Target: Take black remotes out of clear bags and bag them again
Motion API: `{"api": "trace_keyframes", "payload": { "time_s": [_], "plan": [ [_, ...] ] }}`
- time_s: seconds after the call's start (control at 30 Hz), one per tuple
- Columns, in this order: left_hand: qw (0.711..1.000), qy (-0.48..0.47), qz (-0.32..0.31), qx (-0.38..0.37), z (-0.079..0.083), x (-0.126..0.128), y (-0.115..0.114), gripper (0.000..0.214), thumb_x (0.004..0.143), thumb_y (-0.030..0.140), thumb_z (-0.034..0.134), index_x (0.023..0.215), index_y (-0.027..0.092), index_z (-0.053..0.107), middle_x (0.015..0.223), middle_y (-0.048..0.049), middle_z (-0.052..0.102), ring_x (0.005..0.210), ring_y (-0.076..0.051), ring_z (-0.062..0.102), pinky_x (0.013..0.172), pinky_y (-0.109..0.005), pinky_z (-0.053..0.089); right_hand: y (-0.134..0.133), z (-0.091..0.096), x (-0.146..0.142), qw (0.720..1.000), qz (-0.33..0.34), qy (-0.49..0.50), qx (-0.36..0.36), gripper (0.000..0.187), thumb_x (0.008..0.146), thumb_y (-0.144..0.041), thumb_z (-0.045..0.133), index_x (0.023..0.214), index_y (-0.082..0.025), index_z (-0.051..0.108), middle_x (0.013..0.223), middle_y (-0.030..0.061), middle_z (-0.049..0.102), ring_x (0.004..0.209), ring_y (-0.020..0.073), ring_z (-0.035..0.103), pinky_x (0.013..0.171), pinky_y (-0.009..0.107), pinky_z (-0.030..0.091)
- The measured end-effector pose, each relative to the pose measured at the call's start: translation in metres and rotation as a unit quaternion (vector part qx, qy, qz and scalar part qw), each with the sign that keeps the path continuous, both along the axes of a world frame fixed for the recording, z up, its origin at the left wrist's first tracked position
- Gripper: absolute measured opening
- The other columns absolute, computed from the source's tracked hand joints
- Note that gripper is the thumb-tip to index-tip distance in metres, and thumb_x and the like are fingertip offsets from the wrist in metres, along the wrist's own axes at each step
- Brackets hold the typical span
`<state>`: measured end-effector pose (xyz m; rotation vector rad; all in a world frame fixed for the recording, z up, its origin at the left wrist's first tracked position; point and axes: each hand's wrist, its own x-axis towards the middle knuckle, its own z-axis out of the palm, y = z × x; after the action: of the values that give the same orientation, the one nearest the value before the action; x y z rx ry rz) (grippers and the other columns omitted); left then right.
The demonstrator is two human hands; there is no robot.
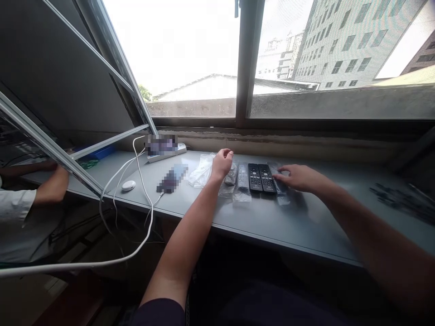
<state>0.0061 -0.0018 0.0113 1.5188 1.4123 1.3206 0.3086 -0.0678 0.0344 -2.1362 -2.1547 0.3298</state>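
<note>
Two black remote controls (255, 178) lie side by side on the grey table (306, 222), buttons up. To their left is a clear plastic bag (243, 179) with something dark inside. Another bagged item (280, 186) lies on their right. My right hand (301, 178) reaches over that right bag, thumb and forefinger apart, the thumb touching near the right remote's edge. My left hand (222, 164) is closed, fingers curled together above a bag with a greyish-brown content (231, 174). Whatever its fingers hold is hidden. Loose clear plastic bags (202, 172) lie left of my left hand.
A phone (172, 179) on a white cable, a round white case (128, 185) and a power strip (166, 154) are at left. White cables hang over the table edge. Dark thin parts (401, 199) lie far right. Beyond a metal frame (50, 145), another person's arm (52, 185) shows.
</note>
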Motion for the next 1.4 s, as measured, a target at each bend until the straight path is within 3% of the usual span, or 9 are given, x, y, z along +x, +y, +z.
{"api": "trace_keyframes", "payload": {
  "time_s": [0.17, 0.37, 0.47, 0.53, 0.7, 0.93, 1.1, 1.27, 1.4],
  "plan": [
    [0.975, 0.210, 0.052, 0.043, 0.004, -0.002, -0.007, 0.034, 0.113, 0.032, 0.056, 0.132, 0.016, 0.079, 0.142, -0.0176, 0.078, 0.137, -0.029, 0.070, 0.121, -0.038, 0.050, -0.002, 0.000, -0.001, 0.999, -0.014, 0.021, 0.042, 0.072, 0.106, -0.073, 0.054, 0.148, -0.021, 0.080, 0.136, 0.0185, 0.085, 0.124, 0.0425, 0.080, 0.099, 0.049, 0.063],
    [0.928, 0.354, 0.113, -0.012, 0.001, -0.004, -0.013, 0.046, 0.112, 0.043, 0.057, 0.144, 0.017, 0.076, 0.171, -0.0222, 0.058, 0.166, -0.039, 0.042, 0.139, -0.053, 0.029, -0.008, 0.004, -0.006, 0.997, -0.008, 0.035, 0.064, 0.072, 0.107, -0.073, 0.054, 0.148, -0.020, 0.080, 0.132, 0.0183, 0.086, 0.122, 0.0413, 0.080, 0.098, 0.048, 0.062],
    [0.923, 0.362, 0.124, -0.044, -0.001, -0.006, -0.013, 0.053, 0.109, 0.047, 0.059, 0.151, 0.017, 0.071, 0.180, -0.0255, 0.046, 0.172, -0.045, 0.031, 0.141, -0.064, 0.018, -0.009, 0.005, -0.007, 0.997, 0.002, 0.040, 0.067, 0.073, 0.107, -0.073, 0.053, 0.147, -0.018, 0.080, 0.127, 0.0179, 0.087, 0.118, 0.0411, 0.080, 0.095, 0.048, 0.063],
    [0.919, 0.370, 0.120, -0.073, -0.003, -0.007, -0.013, 0.057, 0.109, 0.050, 0.056, 0.152, 0.015, 0.069, 0.179, -0.0283, 0.046, 0.170, -0.049, 0.033, 0.138, -0.068, 0.021, -0.009, 0.004, -0.007, 0.997, 0.006, 0.041, 0.070, 0.072, 0.106, -0.073, 0.053, 0.145, -0.019, 0.081, 0.123, 0.0174, 0.088, 0.115, 0.0408, 0.081, 0.092, 0.048, 0.063],
    [0.906, 0.393, 0.101, -0.119, -0.006, -0.008, -0.009, 0.059, 0.109, 0.056, 0.052, 0.146, 0.015, 0.071, 0.168, -0.0323, 0.056, 0.165, -0.053, 0.040, 0.134, -0.068, 0.025, -0.008, 0.002, -0.006, 0.997, 0.015, 0.049, 0.066, 0.073, 0.106, -0.074, 0.052, 0.146, -0.020, 0.080, 0.120, 0.0165, 0.088, 0.111, 0.0403, 0.082, 0.085, 0.046, 0.063],
    [0.914, 0.372, 0.105, -0.120, -0.006, -0.008, -0.008, 0.057, 0.107, 0.058, 0.054, 0.140, 0.015, 0.075, 0.169, -0.0319, 0.056, 0.167, -0.052, 0.038, 0.135, -0.068, 0.020, -0.008, 0.002, -0.006, 0.996, 0.024, 0.057, 0.062, 0.073, 0.105, -0.076, 0.053, 0.145, -0.021, 0.081, 0.116, 0.0151, 0.089, 0.107, 0.0389, 0.083, 0.083, 0.044, 0.062],
    [0.912, 0.377, 0.095, -0.130, -0.004, -0.007, -0.010, 0.064, 0.108, 0.060, 0.052, 0.148, 0.014, 0.072, 0.172, -0.0315, 0.053, 0.169, -0.052, 0.034, 0.137, -0.067, 0.019, -0.010, 0.003, -0.007, 0.996, 0.022, 0.050, 0.068, 0.073, 0.106, -0.075, 0.052, 0.144, -0.020, 0.081, 0.109, 0.0147, 0.089, 0.102, 0.0385, 0.083, 0.080, 0.044, 0.061],
    [0.927, 0.348, 0.110, -0.086, 0.000, -0.005, -0.015, 0.063, 0.109, 0.049, 0.058, 0.163, 0.018, 0.059, 0.177, -0.0273, 0.049, 0.171, -0.047, 0.033, 0.138, -0.068, 0.019, -0.011, 0.003, -0.008, 0.996, 0.011, 0.035, 0.081, 0.073, 0.106, -0.074, 0.052, 0.145, -0.020, 0.080, 0.118, 0.0159, 0.088, 0.107, 0.0398, 0.083, 0.080, 0.044, 0.062],
    [0.964, 0.252, 0.082, 0.031, 0.007, -0.005, -0.018, 0.060, 0.107, 0.037, 0.066, 0.165, 0.023, 0.057, 0.181, -0.0203, 0.047, 0.174, -0.041, 0.032, 0.143, -0.064, 0.016, -0.014, 0.003, -0.012, 0.994, 0.017, 0.040, 0.099, 0.073, 0.107, -0.073, 0.051, 0.146, -0.019, 0.080, 0.112, 0.0158, 0.089, 0.104, 0.0394, 0.082, 0.082, 0.044, 0.061]
  ]
}}
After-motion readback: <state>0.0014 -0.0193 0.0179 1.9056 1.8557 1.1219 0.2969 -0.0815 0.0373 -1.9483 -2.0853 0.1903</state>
